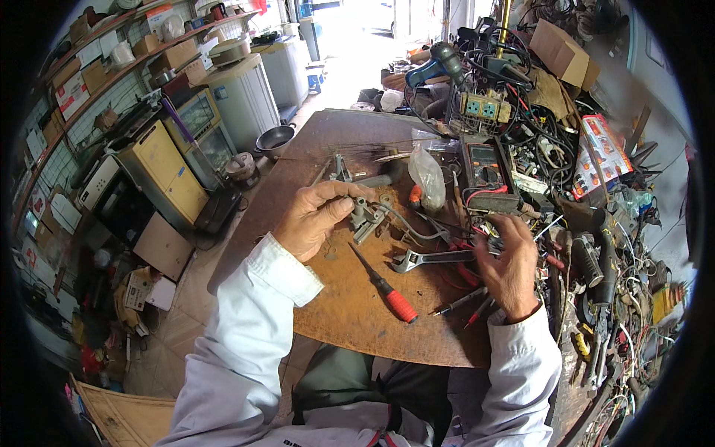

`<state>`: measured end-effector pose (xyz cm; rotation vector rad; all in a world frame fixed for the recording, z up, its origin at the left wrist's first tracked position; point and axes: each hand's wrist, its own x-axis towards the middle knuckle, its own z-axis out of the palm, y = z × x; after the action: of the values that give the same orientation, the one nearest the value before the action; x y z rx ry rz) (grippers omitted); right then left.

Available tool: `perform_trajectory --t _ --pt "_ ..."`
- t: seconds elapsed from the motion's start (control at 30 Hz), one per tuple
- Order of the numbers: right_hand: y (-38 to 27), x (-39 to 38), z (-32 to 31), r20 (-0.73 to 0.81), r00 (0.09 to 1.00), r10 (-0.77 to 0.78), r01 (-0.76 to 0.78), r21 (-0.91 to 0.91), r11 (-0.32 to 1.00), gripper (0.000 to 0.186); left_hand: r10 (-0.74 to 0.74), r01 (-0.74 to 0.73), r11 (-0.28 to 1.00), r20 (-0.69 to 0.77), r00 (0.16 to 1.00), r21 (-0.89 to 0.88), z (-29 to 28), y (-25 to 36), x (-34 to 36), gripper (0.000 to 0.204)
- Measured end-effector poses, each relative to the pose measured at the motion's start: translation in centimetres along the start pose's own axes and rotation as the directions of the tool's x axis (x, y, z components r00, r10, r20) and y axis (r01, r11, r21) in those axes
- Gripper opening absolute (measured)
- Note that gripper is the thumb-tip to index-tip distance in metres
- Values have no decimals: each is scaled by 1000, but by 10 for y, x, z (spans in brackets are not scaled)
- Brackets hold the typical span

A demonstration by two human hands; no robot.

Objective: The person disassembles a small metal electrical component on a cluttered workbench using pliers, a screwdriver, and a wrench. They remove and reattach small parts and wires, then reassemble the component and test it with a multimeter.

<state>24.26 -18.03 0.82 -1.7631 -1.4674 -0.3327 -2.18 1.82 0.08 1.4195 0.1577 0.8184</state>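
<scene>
My left hand [313,216] is closed on a small metal fitting [366,217] with a grey hose [411,232] attached, held above the worn tabletop. My right hand [506,264] hovers over tools at the right, fingers bent but apart, with nothing visibly held. An adjustable wrench [421,260] lies just left of it, its handle end hidden. A red-handled screwdriver [400,303] lies diagonally below the fitting. Probes [473,316] and red-handled tools lie near my right hand. An orange-handled tool [414,197] is behind the fitting, beside a plastic bag [430,182].
The wooden table [320,134] has a multimeter [488,170] at back right. Dense cables, a socket block [484,108] and tools [596,261] crowd the right. Appliances [160,175], a frying pan [274,140] and shelving line the left. A bright doorway is at the far back.
</scene>
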Motion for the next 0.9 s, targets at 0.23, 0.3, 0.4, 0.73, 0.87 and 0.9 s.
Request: perform_trajectory --t 0.23,0.3,0.4,0.73,0.87,0.9 --pt "-60 29 41 253 960 -117 -47 562 826 53 -43 40 989 -17 999 -143 -3 -2 -7 20" --pt "-58 26 55 252 954 -160 -9 558 830 55 55 -55 998 56 997 -14 -1 -6 -3 17" --pt "-56 13 70 348 937 -17 -238 675 698 52 42 -68 979 135 990 191 4 -3 -3 12" --pt "-52 5 78 524 851 -29 -512 841 174 44 108 -141 964 154 982 224 27 -5 -7 27" --pt "-52 4 84 498 866 -42 -483 855 188 40 177 -227 933 192 965 280 27 -9 -7 47" --pt "-51 3 84 503 864 -35 -490 853 181 39 201 -248 928 186 962 279 29 -10 -6 50"
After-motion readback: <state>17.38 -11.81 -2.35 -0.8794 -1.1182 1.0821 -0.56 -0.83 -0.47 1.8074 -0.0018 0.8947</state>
